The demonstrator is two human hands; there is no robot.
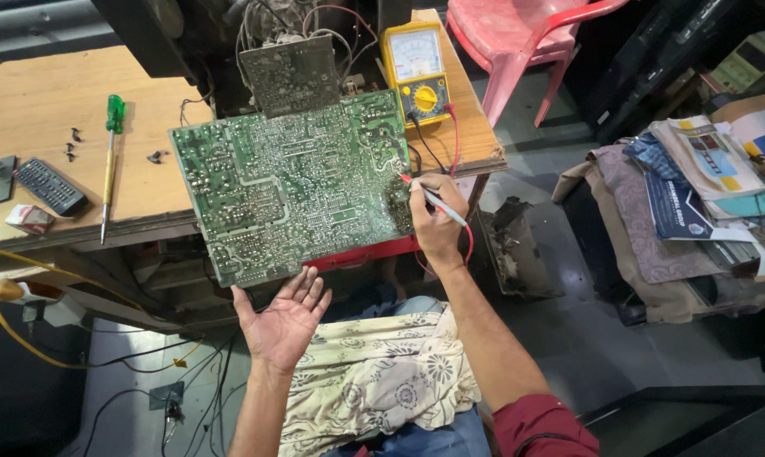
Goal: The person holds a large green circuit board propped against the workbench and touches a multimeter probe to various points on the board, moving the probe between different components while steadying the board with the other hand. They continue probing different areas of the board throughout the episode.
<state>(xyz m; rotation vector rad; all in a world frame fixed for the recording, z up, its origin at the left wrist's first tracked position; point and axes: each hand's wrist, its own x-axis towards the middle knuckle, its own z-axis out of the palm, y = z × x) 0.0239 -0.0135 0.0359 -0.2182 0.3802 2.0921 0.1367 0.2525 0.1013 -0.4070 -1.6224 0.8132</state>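
Fingers of the right hand [437,222] pinch a red probe [433,201] like a pen, its tip touching the right edge of a large green circuit board [289,182]. The wrist bends upward and the forearm runs down to a dark red sleeve [541,427] at the bottom of the frame. The left hand [285,320] lies flat and open, palm up, fingers spread and holding nothing, just under the board's lower edge (whether it touches the board, I cannot tell). The board is tilted, solder side up, its upper part over a wooden table [35,110] and its lower part hanging past the table's front edge. A yellow meter [415,72] sits behind the board's top right corner, with red and black wires leading from it toward the right hand. On the table, well left of the board, lie a green-handled screwdriver [110,165], some loose screws [72,144] and a remote control [51,186]. A pink plastic chair [518,34] stands beyond the table.
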